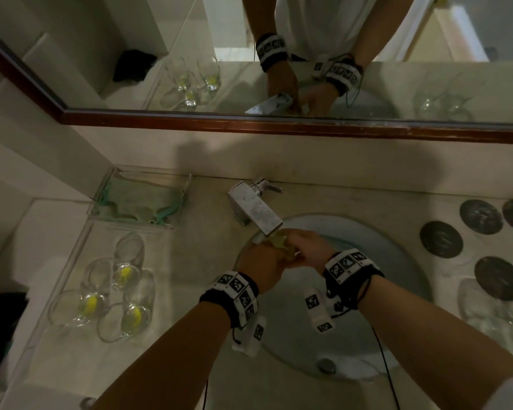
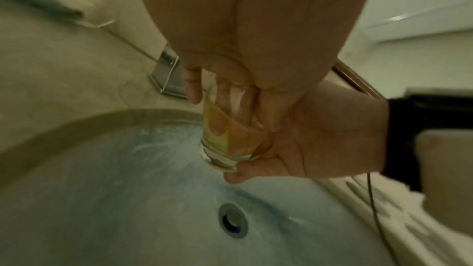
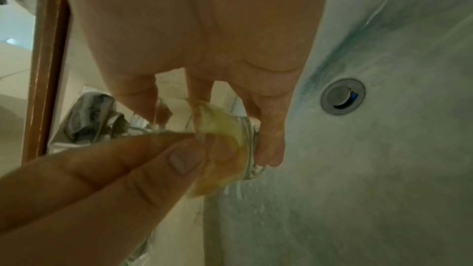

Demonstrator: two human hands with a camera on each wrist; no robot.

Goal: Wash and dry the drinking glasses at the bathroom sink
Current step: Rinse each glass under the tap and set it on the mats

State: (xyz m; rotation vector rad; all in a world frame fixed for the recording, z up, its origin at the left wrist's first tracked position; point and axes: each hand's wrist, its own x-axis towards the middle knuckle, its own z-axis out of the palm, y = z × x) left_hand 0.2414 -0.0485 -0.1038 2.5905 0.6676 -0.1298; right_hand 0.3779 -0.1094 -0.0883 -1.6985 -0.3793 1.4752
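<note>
The job looked to be in its early part: on the counter to the left, four dirty glasses (image 1: 101, 294) lay or stood in a clear tray, at least three with yellow residue in the bottom, while some clear glassware (image 1: 492, 309), blurred and hard to count, sat on the counter at the right edge by the round dark coasters (image 1: 441, 239), perhaps the finished ones; a green cloth (image 1: 137, 199) lay in a clear holder behind the tray, which I judged was for the drying yet to come. One glass (image 2: 227, 128) was being washed, held tilted over the sink basin (image 2: 115, 179) just under the spout of the square faucet (image 1: 255, 210), with yellowish liquid inside it. Both forearms reached forward and met beneath the spout. The left hand (image 1: 259, 266) gripped the glass near its rim, thumb on the outside and fingers seeming to reach inside. The right hand (image 1: 307, 251) cupped the lower part, its fingertips (image 2: 235, 173) curled under the thick base. Thin streaks below the glass suggested water running off, though I could not tell whether the tap was on. Still to do, as I judged it: rinse this glass, wash the four in the tray, and dry them all
</note>
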